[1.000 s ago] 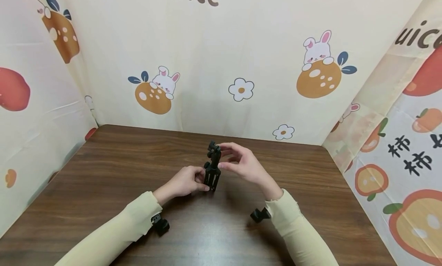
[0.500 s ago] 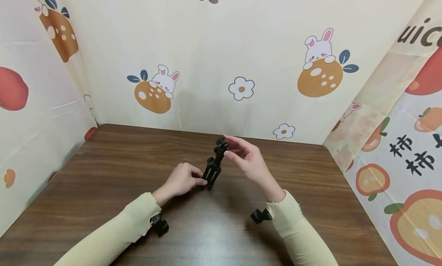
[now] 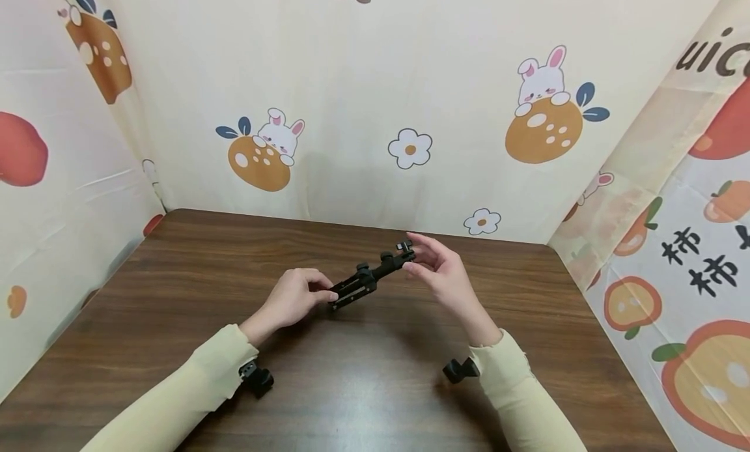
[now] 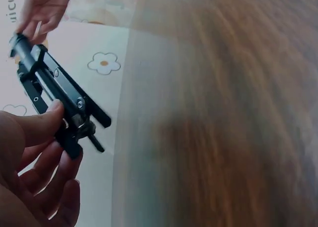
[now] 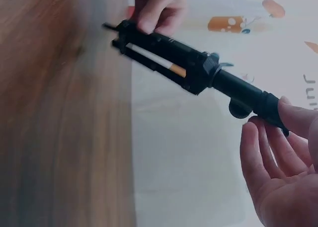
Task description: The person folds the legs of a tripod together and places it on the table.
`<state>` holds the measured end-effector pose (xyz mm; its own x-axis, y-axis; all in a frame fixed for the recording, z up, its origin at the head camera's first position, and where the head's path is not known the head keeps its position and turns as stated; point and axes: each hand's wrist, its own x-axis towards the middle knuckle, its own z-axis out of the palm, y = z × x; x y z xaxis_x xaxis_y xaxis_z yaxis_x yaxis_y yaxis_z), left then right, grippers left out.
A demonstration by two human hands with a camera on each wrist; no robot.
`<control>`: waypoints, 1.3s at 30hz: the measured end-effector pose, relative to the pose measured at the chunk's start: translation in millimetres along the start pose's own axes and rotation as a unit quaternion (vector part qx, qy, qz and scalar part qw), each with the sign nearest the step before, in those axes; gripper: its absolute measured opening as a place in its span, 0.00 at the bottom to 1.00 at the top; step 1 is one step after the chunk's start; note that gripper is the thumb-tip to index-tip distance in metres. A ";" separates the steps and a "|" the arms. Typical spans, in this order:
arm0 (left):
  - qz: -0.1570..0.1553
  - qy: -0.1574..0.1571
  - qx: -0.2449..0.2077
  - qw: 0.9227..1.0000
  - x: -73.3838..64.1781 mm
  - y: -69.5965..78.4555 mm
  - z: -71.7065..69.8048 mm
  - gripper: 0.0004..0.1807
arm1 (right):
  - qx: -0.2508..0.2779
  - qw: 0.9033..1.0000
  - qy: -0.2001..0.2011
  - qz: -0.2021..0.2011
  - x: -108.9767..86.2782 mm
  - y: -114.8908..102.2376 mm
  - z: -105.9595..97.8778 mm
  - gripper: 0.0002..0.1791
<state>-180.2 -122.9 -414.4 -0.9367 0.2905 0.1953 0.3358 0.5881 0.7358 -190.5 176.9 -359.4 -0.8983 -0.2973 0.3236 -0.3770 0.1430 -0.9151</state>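
Observation:
A small black tripod (image 3: 368, 277) with its legs folded together is held above the table, tilted with its head end up to the right. My left hand (image 3: 291, 297) pinches the leg ends between thumb and fingers. At the other end, my right hand (image 3: 443, 275) grips the tripod's head with thumb and fingertips. In the left wrist view, the feet of the tripod (image 4: 64, 90) stick out past the left thumb. The right wrist view shows the tripod (image 5: 238, 88) stretched between both hands, with a round knob on its column.
The brown wooden table (image 3: 363, 387) extends around both hands. A cream curtain (image 3: 351, 74) printed with rabbits, fruit and flowers rises behind its far edge, with printed cloth on either side. Each wrist carries a small black camera (image 3: 256, 378).
The tripod has gone from nearly upright to strongly tilted, its head swinging right and its leg end moving left and up. The right hand moved right and now grips the head; the left moved left.

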 end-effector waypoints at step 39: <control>-0.108 -0.041 -0.151 0.982 37.6 -29.8 -3.8 0.11 | -0.019 0.974 0.032 0.221 -4.9 78.7 -16.7 0.25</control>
<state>-225.8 -132.3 -426.5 -0.9677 0.2505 -0.0293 0.0748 0.3957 0.9153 -219.6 205.3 -428.9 -0.9866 -0.1388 -0.0853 0.0435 0.2799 -0.9590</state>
